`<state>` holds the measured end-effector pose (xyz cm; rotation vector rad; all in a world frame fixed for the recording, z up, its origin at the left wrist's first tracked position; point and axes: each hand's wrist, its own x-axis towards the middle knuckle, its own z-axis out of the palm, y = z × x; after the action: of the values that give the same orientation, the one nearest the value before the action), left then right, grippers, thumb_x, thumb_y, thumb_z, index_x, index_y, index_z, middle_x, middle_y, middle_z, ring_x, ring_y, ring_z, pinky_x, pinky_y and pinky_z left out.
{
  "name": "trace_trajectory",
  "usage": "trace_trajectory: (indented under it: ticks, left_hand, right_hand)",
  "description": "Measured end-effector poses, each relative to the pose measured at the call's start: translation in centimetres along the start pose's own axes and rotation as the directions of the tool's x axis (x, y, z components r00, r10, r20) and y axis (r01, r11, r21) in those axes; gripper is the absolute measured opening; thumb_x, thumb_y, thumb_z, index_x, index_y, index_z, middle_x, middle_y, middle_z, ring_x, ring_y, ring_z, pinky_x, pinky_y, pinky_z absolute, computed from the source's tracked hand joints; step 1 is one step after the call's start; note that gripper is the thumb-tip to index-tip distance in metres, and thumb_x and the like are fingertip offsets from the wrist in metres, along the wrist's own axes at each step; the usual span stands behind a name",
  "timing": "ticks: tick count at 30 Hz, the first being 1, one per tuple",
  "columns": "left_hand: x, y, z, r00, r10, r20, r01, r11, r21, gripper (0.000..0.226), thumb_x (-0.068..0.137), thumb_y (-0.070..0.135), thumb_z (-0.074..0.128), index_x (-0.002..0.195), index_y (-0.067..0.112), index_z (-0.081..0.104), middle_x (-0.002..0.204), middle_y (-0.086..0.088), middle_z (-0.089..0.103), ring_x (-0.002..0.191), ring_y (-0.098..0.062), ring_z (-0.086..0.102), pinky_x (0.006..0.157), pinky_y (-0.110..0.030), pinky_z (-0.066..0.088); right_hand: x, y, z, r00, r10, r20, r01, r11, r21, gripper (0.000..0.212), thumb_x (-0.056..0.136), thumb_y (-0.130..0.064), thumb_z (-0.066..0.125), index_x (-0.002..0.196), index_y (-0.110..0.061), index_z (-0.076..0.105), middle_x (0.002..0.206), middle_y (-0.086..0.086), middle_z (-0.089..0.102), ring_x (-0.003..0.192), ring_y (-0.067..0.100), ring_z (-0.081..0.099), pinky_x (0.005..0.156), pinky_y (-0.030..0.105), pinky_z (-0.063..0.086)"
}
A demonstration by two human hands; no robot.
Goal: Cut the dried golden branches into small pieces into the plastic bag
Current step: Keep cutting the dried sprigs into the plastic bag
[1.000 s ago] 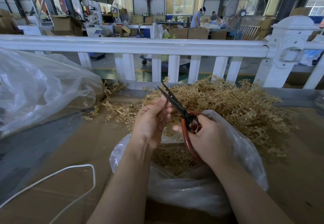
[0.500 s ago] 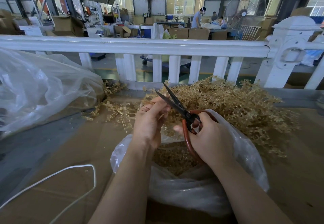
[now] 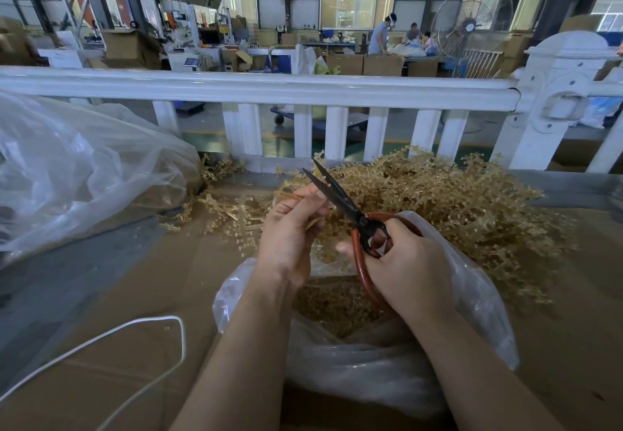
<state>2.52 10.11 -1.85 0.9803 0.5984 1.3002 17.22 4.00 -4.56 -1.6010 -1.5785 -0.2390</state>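
A heap of dried golden branches (image 3: 448, 208) lies on the cardboard-covered table behind an open clear plastic bag (image 3: 381, 363), which holds cut golden pieces (image 3: 333, 302). Above the bag, my left hand (image 3: 290, 235) pinches a thin golden branch piece (image 3: 290, 196) between its fingertips. My right hand (image 3: 404, 265) grips the red handles of black-bladed scissors (image 3: 340, 199). The blades stand parted, pointing up and left, right beside the left fingertips and the held stem.
A large crumpled clear plastic bag (image 3: 84, 174) lies at the left. A white cord (image 3: 135, 326) loops across the cardboard at the lower left. A white railing (image 3: 269, 87) runs along the far table edge. Loose golden bits (image 3: 219, 208) are scattered left of the heap.
The scissor blades have opened wider, and the branch piece in my left hand now sits against them. Both hands stay over the bag.
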Motion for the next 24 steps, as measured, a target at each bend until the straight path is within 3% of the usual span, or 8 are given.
trace_trajectory:
  ticks: [8,13,18,24]
  left_hand:
    - [0.0,-0.02,-0.05,1.0,-0.01,-0.014,0.009,1.0,-0.01,0.025,0.087,0.009,0.066,0.064,0.018,0.066,0.067,0.002,0.06,0.066,-0.008,0.053,0.066,-0.022,0.043]
    - [0.03,-0.15,-0.08,0.999,-0.024,-0.032,0.024,1.0,-0.017,0.015,0.087,0.01,0.066,0.073,0.013,0.061,0.069,0.003,0.06,0.068,-0.008,0.054,0.071,-0.025,0.041]
    - [-0.01,-0.21,-0.02,0.999,-0.031,-0.04,0.031,0.999,-0.019,0.014,0.087,0.011,0.065,0.073,0.013,0.062,0.069,0.003,0.059,0.068,-0.008,0.054,0.071,-0.026,0.04]
    - [0.03,-0.15,0.04,0.999,-0.031,-0.038,0.03,0.999,-0.03,0.007,0.083,0.013,0.068,0.077,0.012,0.063,0.069,0.002,0.06,0.067,-0.008,0.054,0.07,-0.024,0.041]
  right_hand:
    - [-0.01,-0.1,0.01,0.999,-0.031,-0.037,0.031,0.999,-0.013,0.061,0.075,-0.076,0.056,0.064,-0.015,0.054,0.049,-0.01,0.05,0.042,0.01,0.048,0.041,0.029,0.046]
    - [-0.08,0.03,0.15,1.0,-0.005,-0.008,0.005,1.0,0.004,0.067,0.073,-0.081,0.049,0.066,-0.015,0.056,0.05,-0.01,0.054,0.046,0.01,0.055,0.046,0.033,0.051]
    - [-0.05,0.08,0.14,1.0,0.0,0.005,0.0,1.0,0.016,0.065,0.072,-0.082,0.047,0.066,-0.018,0.054,0.048,-0.017,0.044,0.044,0.006,0.05,0.044,0.028,0.048]
    - [0.03,0.25,0.24,0.999,0.01,0.032,-0.011,0.999,0.037,0.063,0.072,-0.082,0.049,0.066,-0.02,0.051,0.048,-0.016,0.046,0.044,0.001,0.047,0.045,0.025,0.046]
